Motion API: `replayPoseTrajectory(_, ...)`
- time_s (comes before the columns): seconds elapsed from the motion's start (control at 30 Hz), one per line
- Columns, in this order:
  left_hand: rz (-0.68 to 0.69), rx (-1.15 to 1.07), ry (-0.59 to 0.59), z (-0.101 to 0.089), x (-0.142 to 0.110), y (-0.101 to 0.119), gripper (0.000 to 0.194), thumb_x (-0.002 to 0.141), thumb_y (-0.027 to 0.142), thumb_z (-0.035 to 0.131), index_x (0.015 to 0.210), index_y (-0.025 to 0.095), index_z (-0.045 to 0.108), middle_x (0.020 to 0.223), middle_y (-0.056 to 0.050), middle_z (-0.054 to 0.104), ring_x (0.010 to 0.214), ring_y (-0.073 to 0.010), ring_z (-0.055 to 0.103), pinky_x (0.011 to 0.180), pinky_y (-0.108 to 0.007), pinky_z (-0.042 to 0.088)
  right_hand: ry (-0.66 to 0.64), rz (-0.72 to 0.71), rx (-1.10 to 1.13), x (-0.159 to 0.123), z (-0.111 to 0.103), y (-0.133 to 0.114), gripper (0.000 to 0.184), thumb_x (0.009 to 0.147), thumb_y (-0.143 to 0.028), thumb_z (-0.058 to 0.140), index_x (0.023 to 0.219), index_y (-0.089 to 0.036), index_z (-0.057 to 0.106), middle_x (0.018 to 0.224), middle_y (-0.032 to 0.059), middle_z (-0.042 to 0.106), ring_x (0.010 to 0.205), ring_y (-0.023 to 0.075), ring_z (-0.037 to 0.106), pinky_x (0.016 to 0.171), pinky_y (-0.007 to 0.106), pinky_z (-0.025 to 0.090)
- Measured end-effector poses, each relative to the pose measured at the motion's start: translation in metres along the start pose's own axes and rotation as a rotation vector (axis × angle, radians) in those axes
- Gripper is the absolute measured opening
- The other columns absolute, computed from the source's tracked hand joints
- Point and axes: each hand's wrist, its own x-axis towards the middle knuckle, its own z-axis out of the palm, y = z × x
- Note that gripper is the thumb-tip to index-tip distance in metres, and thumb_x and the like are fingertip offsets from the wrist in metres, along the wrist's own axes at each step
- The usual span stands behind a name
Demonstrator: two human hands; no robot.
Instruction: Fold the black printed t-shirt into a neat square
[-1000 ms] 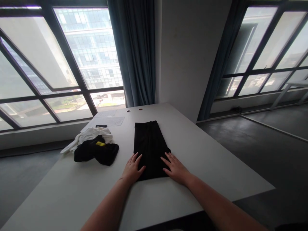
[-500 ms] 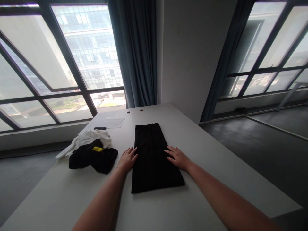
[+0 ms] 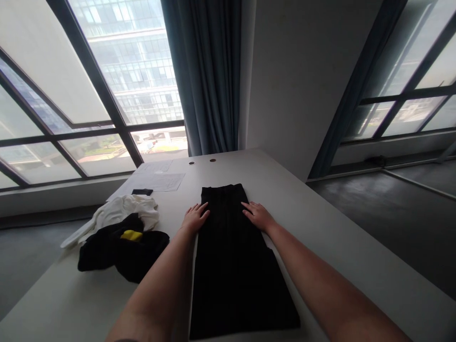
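Note:
A long black garment (image 3: 228, 256) with a waistband lies flat on the white table, its narrower waistband end pointing away from me. Whether it is trousers or a skirt I cannot tell. My left hand (image 3: 194, 217) rests at its left edge below the waistband, fingers stretched out and fingertips on the cloth. At the opposite edge, my right hand (image 3: 259, 216) lies palm down with its fingers extended onto the fabric. Both hands are open, neither gripping the cloth. A small step shows in the garment's right edge, below my right hand.
To the left lie a crumpled black garment (image 3: 107, 249) with a yellow patch (image 3: 131, 235), a white garment (image 3: 121, 211) and a small dark item (image 3: 142, 192). Printed sheets (image 3: 162, 181) lie behind them. Beyond the white table (image 3: 342, 256) hang blue curtains (image 3: 210, 80).
Both hands have moved farther up the long black garment toward its waistband. My view has come closer, so the garment and the clothes on the left look larger.

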Motion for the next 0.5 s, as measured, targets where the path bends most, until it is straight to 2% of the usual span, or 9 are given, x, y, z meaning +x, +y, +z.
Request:
replayPoseTrajectory(0.3, -0.024, -0.033, -0.001, 0.001, 0.078, -0.011, 0.06, 0.103, 0.057, 0.041, 0.157, 0.031, 0.046, 0.162, -0.005, 0.049, 0.155, -0.0247, 0.035, 0.129, -0.045, 0.022, 0.07, 0.041, 0.063, 0.084, 0.006, 0.018, 0.052, 0.108, -0.042, 0.039, 0.153, -0.021, 0.054, 0.149, 0.0102, 0.062, 0.14, 0.0241, 0.055, 0.121, 0.043, 0.037)
replayPoseTrajectory(0.4, -0.002, -0.082, 0.014, -0.001, 0.093, -0.013, 0.06, 0.101, 0.054, 0.047, 0.157, 0.03, 0.047, 0.159, -0.004, 0.052, 0.151, -0.0255, 0.042, 0.128, -0.043, 0.026, 0.073, 0.069, 0.09, 0.098, 0.006, 0.017, 0.051, 0.106, -0.043, 0.045, 0.15, -0.02, 0.058, 0.147, 0.0113, 0.063, 0.138, 0.0253, 0.056, 0.12, 0.044, 0.038)
replayPoseTrajectory(0.5, 0.035, -0.216, 0.047, -0.003, 0.098, -0.018, 0.059, 0.098, 0.047, 0.055, 0.154, 0.027, 0.051, 0.154, -0.005, 0.058, 0.144, -0.0262, 0.051, 0.124, -0.042, 0.036, 0.098, 0.076, 0.215, 0.1, 0.002, 0.016, 0.052, 0.101, -0.04, 0.052, 0.149, -0.02, 0.059, 0.148, 0.0106, 0.062, 0.139, 0.0259, 0.056, 0.12, 0.044, 0.039)
